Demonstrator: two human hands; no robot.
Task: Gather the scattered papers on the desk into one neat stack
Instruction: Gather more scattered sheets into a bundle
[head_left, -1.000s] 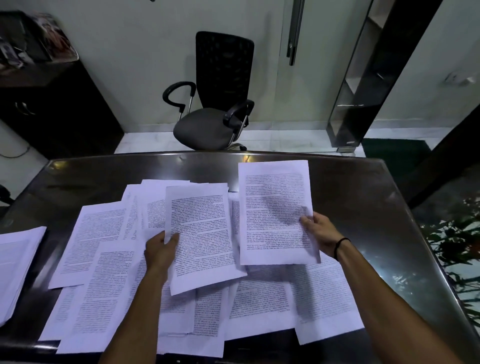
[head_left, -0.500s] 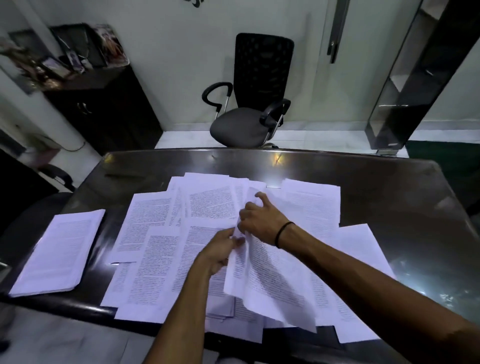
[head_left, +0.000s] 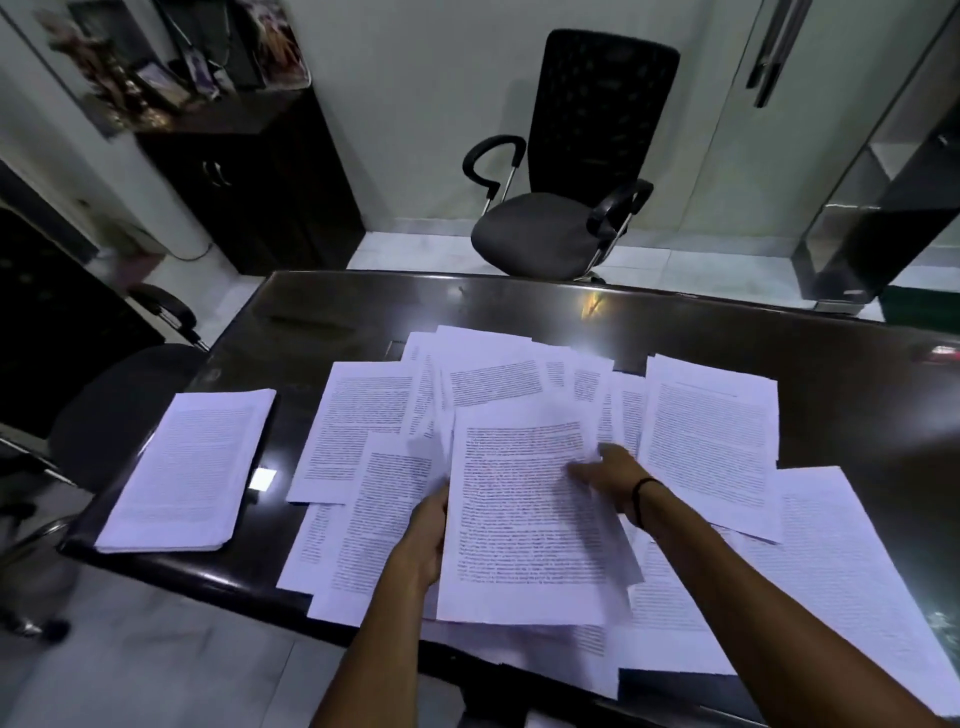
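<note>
Over desk (head_left: 332, 317) centre: left hand (head_left: 427, 540) pinched a few sheets (head_left: 524, 519) by their edge, for collecting; right hand (head_left: 605, 470) lay open, flat on top, gripping nothing, prob. steadying.

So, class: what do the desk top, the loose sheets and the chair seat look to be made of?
Desk top: dark and glossy, maybe glass or polished laminate; it mirrors a light. Loose sheets: thin matte white paper, printed text. Chair seat: dull grey, probably fabric upholstery; no shine.
</note>
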